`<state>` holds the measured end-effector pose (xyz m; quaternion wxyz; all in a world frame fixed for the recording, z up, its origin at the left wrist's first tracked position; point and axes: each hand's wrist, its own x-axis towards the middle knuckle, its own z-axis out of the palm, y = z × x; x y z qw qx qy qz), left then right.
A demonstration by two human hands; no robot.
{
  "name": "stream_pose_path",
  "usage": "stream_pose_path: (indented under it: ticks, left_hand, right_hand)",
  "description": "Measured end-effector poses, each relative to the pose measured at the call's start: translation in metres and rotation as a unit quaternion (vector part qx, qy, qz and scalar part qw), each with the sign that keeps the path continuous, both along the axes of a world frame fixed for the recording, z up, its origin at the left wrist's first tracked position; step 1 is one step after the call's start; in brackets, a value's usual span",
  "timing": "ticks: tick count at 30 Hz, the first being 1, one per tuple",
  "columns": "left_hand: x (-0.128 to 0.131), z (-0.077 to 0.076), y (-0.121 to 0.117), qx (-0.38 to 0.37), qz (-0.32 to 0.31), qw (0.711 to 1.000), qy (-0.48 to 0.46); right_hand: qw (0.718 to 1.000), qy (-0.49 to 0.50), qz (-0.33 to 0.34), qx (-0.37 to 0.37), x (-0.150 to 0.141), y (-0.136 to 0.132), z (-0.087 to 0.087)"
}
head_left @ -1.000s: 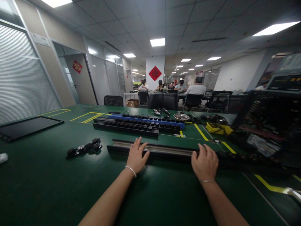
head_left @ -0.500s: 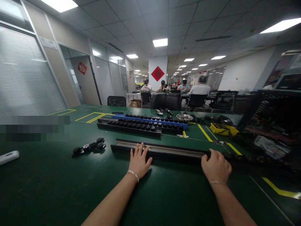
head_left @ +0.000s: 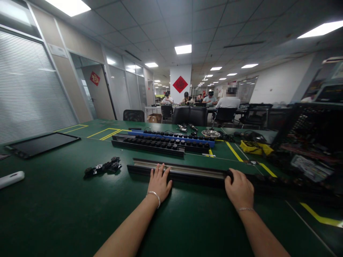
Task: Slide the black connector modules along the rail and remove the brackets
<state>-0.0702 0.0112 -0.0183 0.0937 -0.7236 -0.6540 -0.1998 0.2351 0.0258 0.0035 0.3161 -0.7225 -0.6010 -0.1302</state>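
Observation:
A long black channel rail [head_left: 187, 173] with a pale metal groove lies crosswise in front of me. My left hand [head_left: 158, 182] rests on its near edge, left of the middle, with the fingers stretched out and spread. My right hand [head_left: 239, 189] is closed at the rail farther right. Its fingers curl round a small black piece [head_left: 229, 174] at the groove, mostly hidden by the hand; it looks like a socket module. Left of the rail, several black socket modules [head_left: 104, 167] lie in a loose group.
Behind the rail lie a black rail [head_left: 147, 145] and a blue rail [head_left: 171, 138], both filled with round black modules. A metal bowl [head_left: 210, 134] and a yellow bag [head_left: 255, 147] stand at back right. A black flat panel [head_left: 44, 144] lies at left. People sit at far tables.
My right hand has slid a little to the left along the rail, with the small black piece. My left hand stays spread on the rail.

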Motion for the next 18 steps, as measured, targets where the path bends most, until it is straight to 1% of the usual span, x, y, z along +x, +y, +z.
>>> stream_pose_path:
  ticks: [10,18]
  left_hand:
    - [0.0012,0.0021,-0.0007,0.002,-0.003,1.0,-0.007]
    - [0.0011,0.0009,-0.0002,0.007,-0.001,1.0,0.001]
  right_hand:
    - [0.999,-0.015,0.033,0.009,-0.0045,0.0008,-0.0006]
    - [0.999,-0.02,0.04,0.027,-0.0073,0.0018,-0.0025]
